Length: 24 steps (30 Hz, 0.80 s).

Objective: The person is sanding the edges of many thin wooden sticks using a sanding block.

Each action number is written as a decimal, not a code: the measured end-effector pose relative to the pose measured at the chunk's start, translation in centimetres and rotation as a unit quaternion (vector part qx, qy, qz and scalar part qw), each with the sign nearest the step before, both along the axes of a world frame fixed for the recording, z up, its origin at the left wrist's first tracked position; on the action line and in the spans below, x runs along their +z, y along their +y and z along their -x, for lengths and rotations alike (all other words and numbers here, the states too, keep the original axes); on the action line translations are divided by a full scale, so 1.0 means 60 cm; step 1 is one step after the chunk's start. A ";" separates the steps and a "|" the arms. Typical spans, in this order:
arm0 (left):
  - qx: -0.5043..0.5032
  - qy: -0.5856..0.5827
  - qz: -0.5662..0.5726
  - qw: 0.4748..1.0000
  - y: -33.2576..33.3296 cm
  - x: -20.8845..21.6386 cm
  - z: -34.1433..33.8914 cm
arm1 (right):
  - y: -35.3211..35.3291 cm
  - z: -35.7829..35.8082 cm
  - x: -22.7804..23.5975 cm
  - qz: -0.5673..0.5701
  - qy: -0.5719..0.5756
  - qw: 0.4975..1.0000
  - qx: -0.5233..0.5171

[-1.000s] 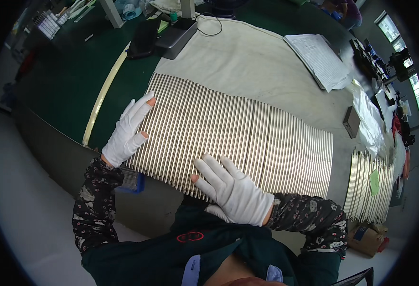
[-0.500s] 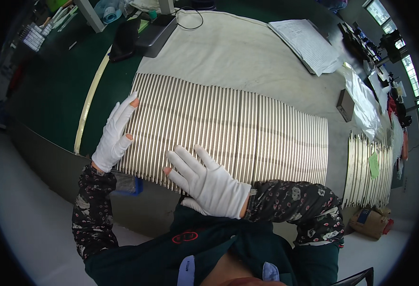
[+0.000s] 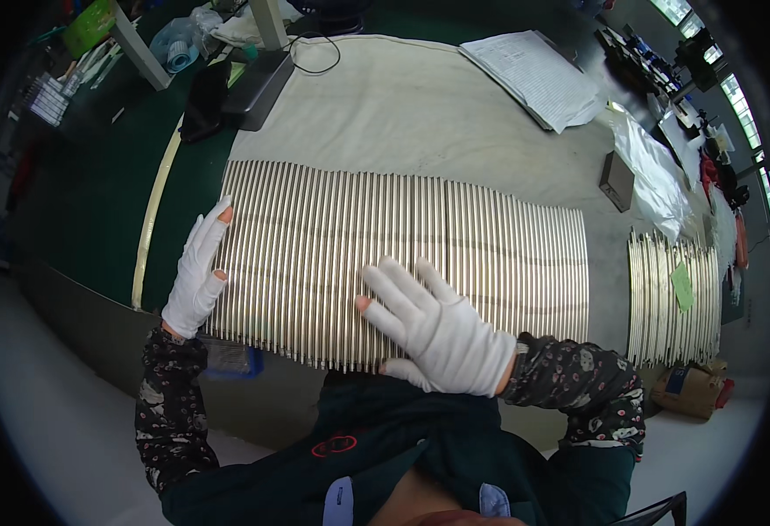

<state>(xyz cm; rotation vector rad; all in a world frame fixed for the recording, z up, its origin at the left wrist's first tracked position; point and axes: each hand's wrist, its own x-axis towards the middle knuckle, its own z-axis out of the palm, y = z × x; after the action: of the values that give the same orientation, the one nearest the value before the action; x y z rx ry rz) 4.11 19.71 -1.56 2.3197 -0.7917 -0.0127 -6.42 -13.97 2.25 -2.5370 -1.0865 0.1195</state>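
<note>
A wide row of thin silvery metal rods (image 3: 315, 245) lies side by side on a pale cloth (image 3: 376, 105). My left hand (image 3: 196, 272), in a white glove with bare thumb and fingertip, rests along the row's left end with its fingers stretched out. Flat over the near middle of the rods lies my right hand (image 3: 442, 333), gloved the same way, fingers spread. Neither hand grips anything. The rods under my right palm are hidden.
At the right lies a second bunch of rods (image 3: 652, 298) with a green slip (image 3: 682, 287) on it. Beyond are a stack of papers (image 3: 534, 79), a small dark block (image 3: 616, 181) and clear plastic film (image 3: 652, 175). A grey box (image 3: 260, 92) stands far left, beside yellow tape (image 3: 155, 219).
My right hand has slid to the right across the rods. Gaps seen earlier in the row have narrowed. My left hand stays at the left end; the view has shifted slightly.
</note>
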 end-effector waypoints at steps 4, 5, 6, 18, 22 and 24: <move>-0.002 -0.003 0.020 1.000 0.005 -0.008 0.000 | -0.087 0.019 0.013 0.113 0.006 0.987 -0.115; -0.004 -0.002 0.019 1.000 0.005 -0.005 0.003 | -0.106 0.029 0.018 0.146 -0.012 0.979 -0.145; 0.005 -0.003 0.030 1.000 0.004 -0.003 0.004 | -0.128 0.038 0.016 0.145 -0.011 0.975 -0.170; -0.215 -0.095 -0.198 0.951 -0.187 0.107 0.032 | -0.248 0.136 -0.029 0.139 -0.006 0.927 -0.347; -0.351 -0.087 -0.292 0.885 -0.290 0.135 0.028 | -0.253 0.134 -0.030 0.102 -0.006 0.933 -0.344; -0.389 -0.089 -0.267 0.877 -0.336 0.118 0.027 | -0.264 0.140 -0.038 0.089 -0.015 0.934 -0.344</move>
<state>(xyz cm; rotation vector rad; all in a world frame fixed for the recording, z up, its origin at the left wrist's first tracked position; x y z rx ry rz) 2.51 -0.45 5.49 2.3245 -1.9787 -0.4250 -14.82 -29.83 -0.05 -2.9289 -0.1455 -0.0121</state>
